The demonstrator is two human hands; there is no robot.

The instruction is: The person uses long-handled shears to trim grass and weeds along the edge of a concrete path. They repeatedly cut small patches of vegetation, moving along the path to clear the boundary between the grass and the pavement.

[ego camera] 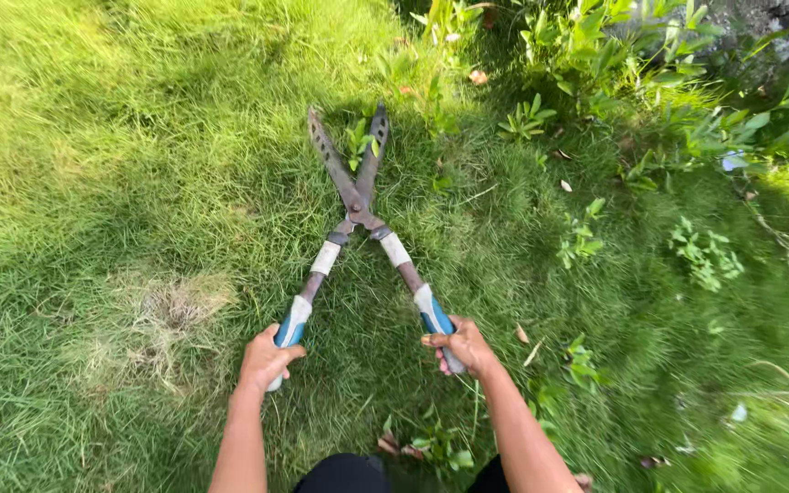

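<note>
Hedge shears (358, 196): blades parted around a weed sprig (359, 139), ahead of both hands. Left hand (267, 358), right hand (464, 347) each clasp a blue handle. Sprig uncut; bare patch (171, 310) beside left hand.

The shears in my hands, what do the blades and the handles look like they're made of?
The blades of the shears look like dull grey metal, darkened and matte, possibly weathered. The handle shafts appear brownish with pale bands, wood or metal; hard to tell. The grips look like blue and white plastic or rubber. The left hand and right hand each wrap one grip.
</note>
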